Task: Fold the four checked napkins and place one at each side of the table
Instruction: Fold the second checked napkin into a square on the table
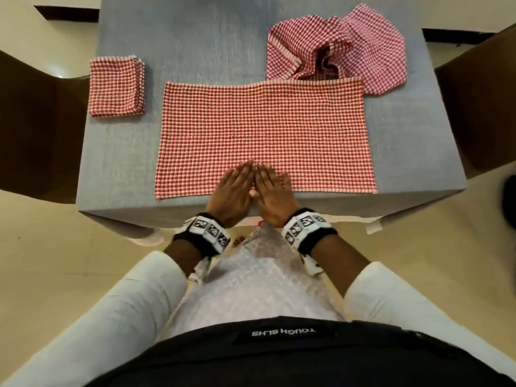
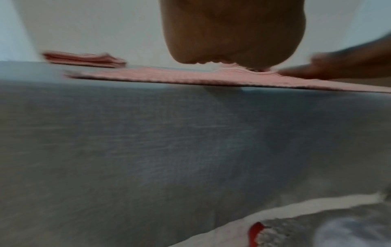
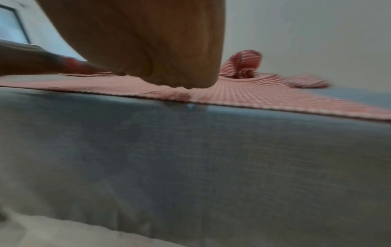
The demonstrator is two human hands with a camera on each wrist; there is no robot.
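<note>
Table point(image 1: 195, 46), covered in grey-blue cloth that hangs down its near side, with a dark chair point(image 1: 36, 121) drawn up at its left edge and a second chair point(image 1: 485, 113) at its right. Flat napkin point(image 1: 265, 129), red-and-white checked, spread as a wide rectangle across the middle of the table top, its near hem running just inside the near table edge and its far right corner overlapping the heap beyond. Heap point(image 1: 343, 48) of crumpled checked napkin cloth at the far right of the table; how many pieces it contains cannot be told. Folded napkin point(image 1: 116, 86), a small layered square, lying near the left edge of the table, apart from the flat napkin. Left hand point(image 1: 233, 191) and right hand point(image 1: 275, 192), palms down side by side at the middle of the near hem, fingers straight and close together, the two index fingers almost touching; both press flat on the flat napkin and grip nothing. In the wrist views, which are blurred, the heel of each hand bears down on the cloth and small ripples form just beside it. Each wrist carries a black strap point(image 1: 205, 236) with white patterned tags.
</note>
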